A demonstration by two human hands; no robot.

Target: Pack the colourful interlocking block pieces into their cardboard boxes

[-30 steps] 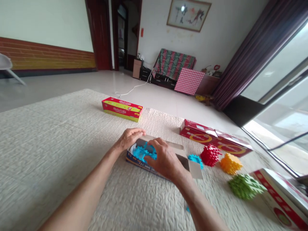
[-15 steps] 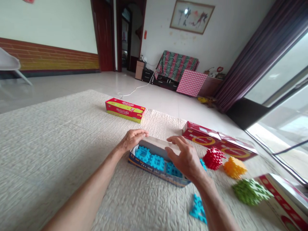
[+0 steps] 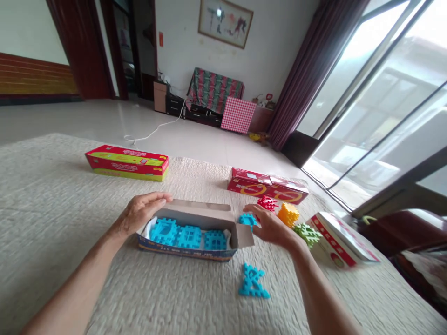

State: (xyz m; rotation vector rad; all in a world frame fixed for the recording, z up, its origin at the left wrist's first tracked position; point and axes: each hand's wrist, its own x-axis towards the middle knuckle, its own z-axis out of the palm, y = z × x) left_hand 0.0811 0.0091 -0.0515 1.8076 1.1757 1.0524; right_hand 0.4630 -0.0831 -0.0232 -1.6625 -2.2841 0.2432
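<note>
An open cardboard box (image 3: pixel 188 255) with dark blue printed sides lies on the mat, its flaps raised. Inside sit several blue interlocking plastic pieces (image 3: pixel 188 237) on a clear plastic lining. My left hand (image 3: pixel 139 211) is at the box's back left corner, fingers stretched out along the flap; whether it grips the flap I cannot tell. Beyond the right end flap (image 3: pixel 246 235), my right hand (image 3: pixel 268 225) is open, thumb apart from the fingers, beside a blue piece (image 3: pixel 247 219) on the mat. Another blue piece (image 3: pixel 253 281) lies flat in front of the box.
A red and yellow box (image 3: pixel 127 165) stands back left, and dark red boxes (image 3: pixel 267 185) at the back. Red pieces (image 3: pixel 267 204), a yellow stack (image 3: pixel 288 214) and green pieces (image 3: pixel 307 234) are on the right, next to a white and red box (image 3: pixel 344 242).
My right hand has moved from above the box to beyond its right end, uncovering the pieces inside and the end flap. My left hand stays at the box's left end. The view has turned right.
</note>
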